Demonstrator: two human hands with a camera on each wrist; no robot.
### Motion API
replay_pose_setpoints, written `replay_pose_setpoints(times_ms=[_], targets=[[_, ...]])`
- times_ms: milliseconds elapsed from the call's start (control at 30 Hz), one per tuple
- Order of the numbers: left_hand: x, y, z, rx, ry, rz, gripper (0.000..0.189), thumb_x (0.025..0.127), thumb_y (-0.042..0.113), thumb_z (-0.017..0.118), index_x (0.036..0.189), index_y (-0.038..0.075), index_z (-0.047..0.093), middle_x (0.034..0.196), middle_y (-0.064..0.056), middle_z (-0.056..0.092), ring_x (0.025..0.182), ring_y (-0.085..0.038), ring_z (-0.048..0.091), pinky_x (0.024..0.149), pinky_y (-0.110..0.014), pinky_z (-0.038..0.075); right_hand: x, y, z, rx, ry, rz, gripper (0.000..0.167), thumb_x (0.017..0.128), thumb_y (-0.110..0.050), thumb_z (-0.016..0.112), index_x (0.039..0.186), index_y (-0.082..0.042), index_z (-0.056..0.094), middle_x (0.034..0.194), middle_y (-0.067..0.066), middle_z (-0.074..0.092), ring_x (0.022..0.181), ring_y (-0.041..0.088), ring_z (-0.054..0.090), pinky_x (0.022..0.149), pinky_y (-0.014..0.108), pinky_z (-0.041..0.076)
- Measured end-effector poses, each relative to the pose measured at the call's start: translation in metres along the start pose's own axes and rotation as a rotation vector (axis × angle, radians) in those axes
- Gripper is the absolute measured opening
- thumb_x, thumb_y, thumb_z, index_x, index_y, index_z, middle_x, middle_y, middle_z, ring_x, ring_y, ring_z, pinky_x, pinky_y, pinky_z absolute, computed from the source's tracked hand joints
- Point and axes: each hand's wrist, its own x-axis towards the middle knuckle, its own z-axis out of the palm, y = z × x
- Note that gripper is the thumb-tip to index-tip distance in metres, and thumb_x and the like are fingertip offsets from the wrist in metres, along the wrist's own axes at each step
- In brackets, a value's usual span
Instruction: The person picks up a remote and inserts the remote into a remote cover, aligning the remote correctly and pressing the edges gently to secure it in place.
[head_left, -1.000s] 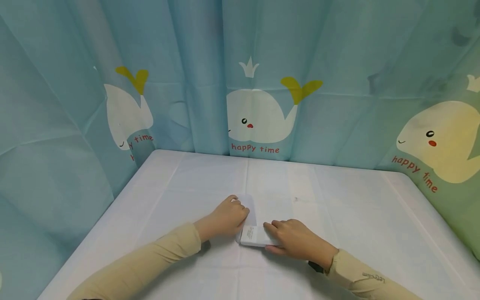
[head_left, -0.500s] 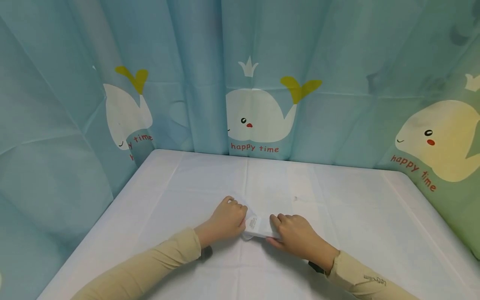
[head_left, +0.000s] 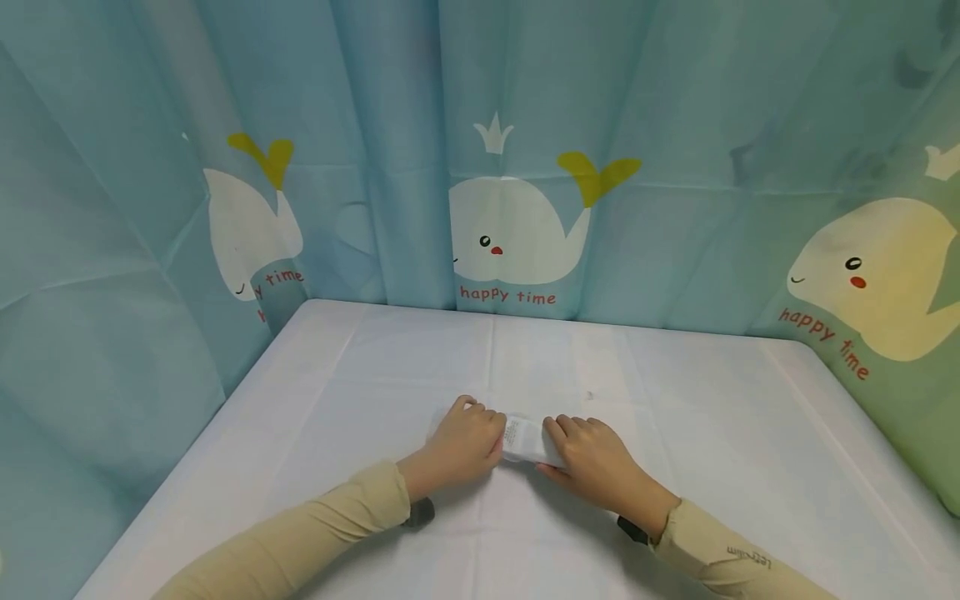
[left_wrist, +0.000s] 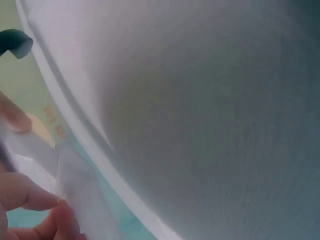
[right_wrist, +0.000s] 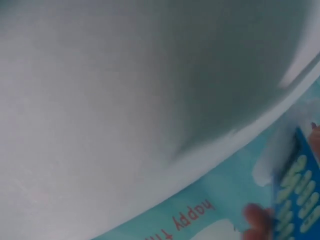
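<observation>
A flat calculator (head_left: 534,442) is held between the two hands over the middle of the table. Its white back with a small printed label faces up in the head view; the right wrist view shows its blue face with rows of pale oval buttons. My right hand (head_left: 596,462) grips the right end, thumb below and fingers on top. My left hand (head_left: 467,442) pinches a clear plastic bag (left_wrist: 82,185) between thumb and fingertip, as the left wrist view shows. The film wraps the calculator's left end, partly hidden by the left hand.
A white cloth covers the table (head_left: 390,358), with a small mark (head_left: 589,396) behind the right hand. Blue-green curtains (head_left: 405,167) with whale prints hang around its back and sides. Dark wrist-worn pieces show under both wrists.
The calculator has tilted and shifted slightly away from the body, its left end now reaching into the bag. The left hand has moved a little right; the bag is more bunched around it.
</observation>
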Motion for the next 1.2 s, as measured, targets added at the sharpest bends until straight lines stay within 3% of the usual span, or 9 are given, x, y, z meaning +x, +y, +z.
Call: replay_pose_setpoints(times_ms=[133,333,467,600,767,933,1033,1133,1200], targets=[[0.0,-0.002,-0.002,-0.041,0.027,-0.016,0.011,0.084,0.021,0.061,0.076,0.016,0.056,0.071,0.006,0.062,0.07,-0.012,0.057,0.087,-0.036,0.044,0.0,0.003,0.002,-0.018,0.061,-0.049,0.058,0.067,-0.042,0.081,0.103,-0.002,0.06,0.088,0.005,0.064,0.073,0.017,0.064,0.061,0.03,0.052],[0.008,-0.012,-0.01,-0.151,0.053,-0.057,0.008,0.087,0.024,0.065,0.086,0.018,0.06,0.076,0.008,0.059,0.075,-0.009,0.058,0.087,-0.034,0.046,-0.001,0.011,0.003,-0.039,0.109,-0.089,0.06,0.065,-0.042,0.082,0.106,-0.003,0.061,0.093,0.006,0.065,0.077,0.018,0.064,0.065,0.032,0.052],[0.016,-0.017,-0.016,-0.244,0.016,-0.092,0.012,0.088,0.027,0.064,0.095,0.017,0.067,0.083,0.005,0.061,0.083,-0.013,0.06,0.09,-0.036,0.045,0.0,0.013,0.004,-0.068,0.15,-0.14,0.061,0.063,-0.04,0.084,0.107,-0.004,0.062,0.094,0.005,0.067,0.078,0.019,0.065,0.066,0.032,0.051],[0.021,-0.017,-0.017,-0.302,-0.014,-0.054,0.011,0.09,0.027,0.062,0.089,0.019,0.069,0.086,0.007,0.065,0.091,-0.013,0.062,0.095,-0.037,0.043,0.0,0.011,0.003,-0.09,0.197,-0.184,0.063,0.061,-0.041,0.085,0.107,-0.004,0.063,0.094,0.004,0.068,0.077,0.018,0.064,0.066,0.031,0.049],[0.026,-0.015,-0.013,-0.373,0.077,0.005,0.01,0.089,0.021,0.063,0.083,0.015,0.068,0.083,0.005,0.067,0.086,-0.012,0.062,0.092,-0.035,0.045,0.003,0.01,0.002,-0.074,0.221,-0.213,0.065,0.06,-0.04,0.086,0.107,-0.002,0.062,0.094,0.005,0.067,0.078,0.018,0.062,0.069,0.031,0.05],[0.027,-0.014,-0.014,-0.37,0.111,-0.021,0.01,0.089,0.023,0.063,0.084,0.016,0.068,0.085,0.005,0.066,0.09,-0.014,0.061,0.094,-0.038,0.045,0.006,0.01,0.0,-0.03,0.22,-0.202,0.068,0.059,-0.034,0.088,0.108,0.002,0.059,0.097,0.008,0.064,0.081,0.019,0.059,0.072,0.029,0.051],[0.026,-0.016,-0.02,-0.253,0.213,-0.043,0.008,0.087,0.025,0.066,0.09,0.017,0.068,0.093,0.003,0.065,0.095,-0.017,0.058,0.096,-0.039,0.042,0.008,0.013,-0.002,0.012,0.232,-0.121,0.068,0.059,-0.028,0.088,0.108,0.006,0.056,0.097,0.012,0.062,0.08,0.021,0.057,0.07,0.029,0.051],[0.025,-0.019,-0.025,-0.126,0.399,-0.061,0.017,0.081,0.022,0.072,0.095,0.015,0.066,0.101,-0.002,0.06,0.099,-0.021,0.053,0.098,-0.041,0.04,0.012,0.017,-0.008,0.075,0.257,0.017,0.065,0.061,-0.019,0.085,0.11,0.009,0.054,0.096,0.015,0.06,0.078,0.024,0.055,0.067,0.031,0.052],[0.024,-0.02,-0.026,-0.091,0.507,-0.079,0.023,0.077,0.02,0.076,0.095,0.013,0.065,0.102,-0.003,0.058,0.098,-0.023,0.051,0.097,-0.042,0.04,0.013,0.019,-0.012,0.105,0.289,0.113,0.063,0.061,-0.014,0.083,0.11,0.01,0.052,0.095,0.017,0.059,0.078,0.026,0.055,0.065,0.033,0.052]])
